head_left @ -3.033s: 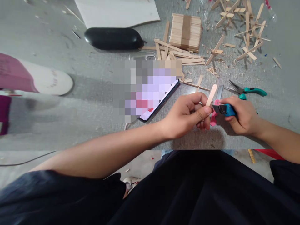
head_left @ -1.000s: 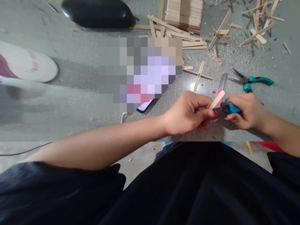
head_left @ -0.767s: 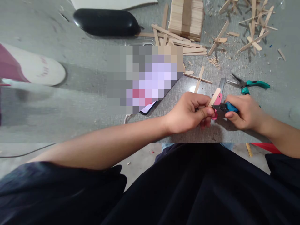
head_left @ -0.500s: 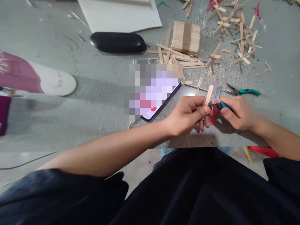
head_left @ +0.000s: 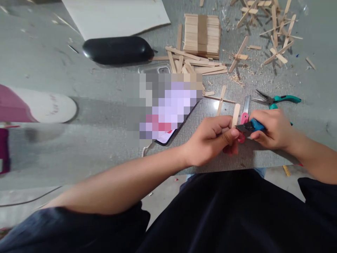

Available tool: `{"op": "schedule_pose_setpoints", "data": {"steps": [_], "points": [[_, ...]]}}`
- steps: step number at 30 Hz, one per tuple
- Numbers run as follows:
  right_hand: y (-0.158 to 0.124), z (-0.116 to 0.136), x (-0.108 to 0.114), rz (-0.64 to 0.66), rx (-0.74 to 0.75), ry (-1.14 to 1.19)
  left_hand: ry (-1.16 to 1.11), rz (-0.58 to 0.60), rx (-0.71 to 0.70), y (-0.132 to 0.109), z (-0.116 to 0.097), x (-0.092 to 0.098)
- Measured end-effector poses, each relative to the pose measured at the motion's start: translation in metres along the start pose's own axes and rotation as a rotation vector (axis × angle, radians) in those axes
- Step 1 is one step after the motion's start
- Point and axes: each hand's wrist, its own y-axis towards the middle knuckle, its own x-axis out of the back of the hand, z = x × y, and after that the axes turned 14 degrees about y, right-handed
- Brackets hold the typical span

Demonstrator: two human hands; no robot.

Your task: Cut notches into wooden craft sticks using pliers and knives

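My left hand [head_left: 210,140] is closed around a pale wooden craft stick [head_left: 236,114], which stands up between thumb and fingers. My right hand [head_left: 272,128] grips a blue-handled cutter [head_left: 251,125] whose dark tip touches the stick just above my left thumb. A pink-handled knife [head_left: 244,117] lies on the grey table [head_left: 105,119] right behind both hands.
Teal-handled pliers [head_left: 279,100] lie beyond my right hand. A crossed-stick piece [head_left: 220,99], loose sticks [head_left: 195,65] and a banded stack of sticks [head_left: 202,35] lie further back, with several stick crosses [head_left: 276,42] at the far right. A phone [head_left: 171,105], black case [head_left: 118,50], white sheet [head_left: 113,15].
My hands stay together at the stick while the view shifts. The cutter tip has gone on working against the stick near my left thumb.
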Motion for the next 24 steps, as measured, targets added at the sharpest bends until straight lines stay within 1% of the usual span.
{"op": "schedule_pose_setpoints", "data": {"steps": [5,11,16,22,24], "points": [[0.000,0.005,0.004,0.021,0.020,-0.019,-0.039,0.016,0.013,-0.003,-0.001,0.000],[-0.002,0.009,0.004,0.069,-0.035,-0.036,-0.058,0.016,-0.024,-0.004,0.004,0.000],[-0.007,0.008,0.003,0.101,-0.076,-0.070,-0.080,0.052,0.007,-0.003,0.002,0.002],[-0.010,0.006,0.002,0.109,-0.088,-0.060,-0.018,0.086,0.023,-0.002,-0.001,0.004],[-0.011,0.006,0.000,0.124,-0.103,-0.060,0.024,0.072,0.037,-0.003,-0.001,0.003]]}}
